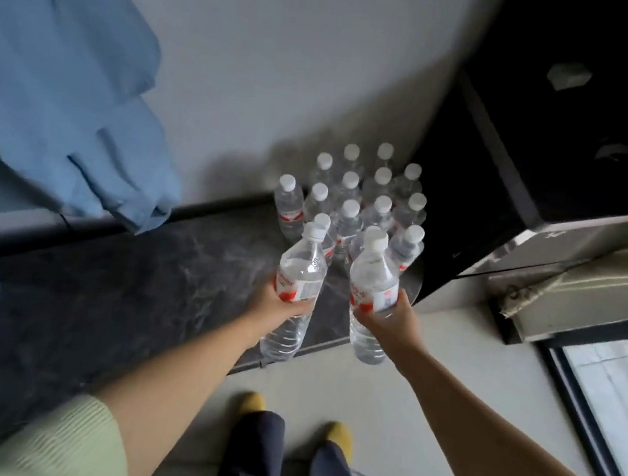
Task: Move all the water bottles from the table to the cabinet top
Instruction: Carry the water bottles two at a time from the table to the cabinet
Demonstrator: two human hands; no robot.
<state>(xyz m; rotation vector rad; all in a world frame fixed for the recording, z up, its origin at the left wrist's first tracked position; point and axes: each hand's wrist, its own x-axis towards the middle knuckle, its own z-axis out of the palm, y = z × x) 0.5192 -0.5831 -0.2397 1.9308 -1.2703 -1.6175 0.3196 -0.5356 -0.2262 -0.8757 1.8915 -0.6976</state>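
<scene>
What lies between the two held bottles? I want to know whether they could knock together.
Nothing touches: the head view shows an open gap between the left bottle and the right bottle, with dark cabinet top behind it.

Dim, soft daylight from right, bottle shadows on wall [288, 54], wide-angle edge warp
</scene>
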